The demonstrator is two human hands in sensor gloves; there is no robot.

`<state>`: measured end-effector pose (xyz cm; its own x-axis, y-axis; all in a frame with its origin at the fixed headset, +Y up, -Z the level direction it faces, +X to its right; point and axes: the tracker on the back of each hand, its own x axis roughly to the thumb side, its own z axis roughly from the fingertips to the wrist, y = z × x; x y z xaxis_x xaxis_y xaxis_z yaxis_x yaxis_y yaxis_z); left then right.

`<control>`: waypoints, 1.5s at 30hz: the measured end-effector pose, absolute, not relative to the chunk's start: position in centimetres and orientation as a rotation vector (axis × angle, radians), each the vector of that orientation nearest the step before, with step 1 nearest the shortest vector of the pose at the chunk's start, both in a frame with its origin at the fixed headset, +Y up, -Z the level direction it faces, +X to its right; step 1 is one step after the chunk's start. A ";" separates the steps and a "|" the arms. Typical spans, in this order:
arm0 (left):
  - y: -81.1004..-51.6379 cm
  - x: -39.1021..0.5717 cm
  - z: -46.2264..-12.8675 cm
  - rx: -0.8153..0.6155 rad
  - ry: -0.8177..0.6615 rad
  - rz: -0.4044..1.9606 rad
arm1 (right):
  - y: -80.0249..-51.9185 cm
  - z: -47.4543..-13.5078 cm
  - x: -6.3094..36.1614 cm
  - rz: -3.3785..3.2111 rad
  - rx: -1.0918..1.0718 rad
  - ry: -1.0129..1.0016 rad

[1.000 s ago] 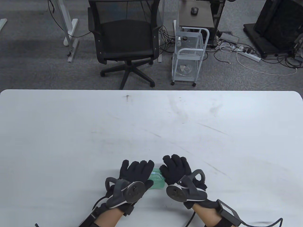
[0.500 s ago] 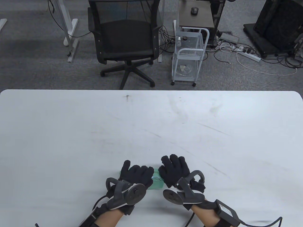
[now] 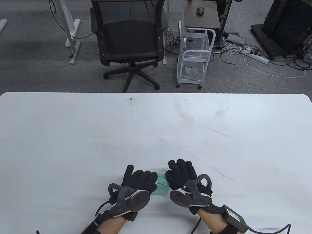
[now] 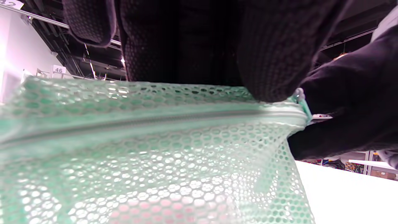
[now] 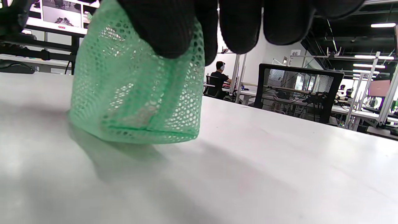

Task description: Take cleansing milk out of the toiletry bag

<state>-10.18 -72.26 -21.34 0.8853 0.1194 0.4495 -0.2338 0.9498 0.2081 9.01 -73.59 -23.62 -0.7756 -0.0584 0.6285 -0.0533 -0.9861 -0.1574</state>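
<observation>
A green mesh toiletry bag (image 3: 161, 187) lies on the white table (image 3: 156, 126) near its front edge, between my hands. My left hand (image 3: 142, 179) rests on top of the bag's left part and grips it. My right hand (image 3: 171, 176) holds the bag's right end, where the zipper pull (image 4: 302, 101) sits. In the left wrist view the bag (image 4: 149, 155) fills the frame and its zipper (image 4: 155, 119) is closed. Something pinkish (image 4: 140, 213) shows through the mesh; I cannot tell what it is. In the right wrist view my fingers (image 5: 174, 28) press on the top of the bag (image 5: 136, 102).
A black office chair (image 3: 129, 41) and a small white trolley (image 3: 195, 61) stand on the floor beyond the table's far edge. Cables lie on the floor at the right.
My left fingers have curled down tighter onto the bag. My right hand has shifted slightly at the bag's right end. The bag stays in place.
</observation>
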 end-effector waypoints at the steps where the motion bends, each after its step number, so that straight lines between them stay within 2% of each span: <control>1: -72.2 -10.2 -21.3 0.264 -0.447 0.185 | -73.6 -23.8 9.2 -2.971 -1.052 0.250; 45: -71.8 -12.5 -22.5 0.287 -0.360 0.155 | -74.3 -26.4 12.3 -3.183 -0.919 0.137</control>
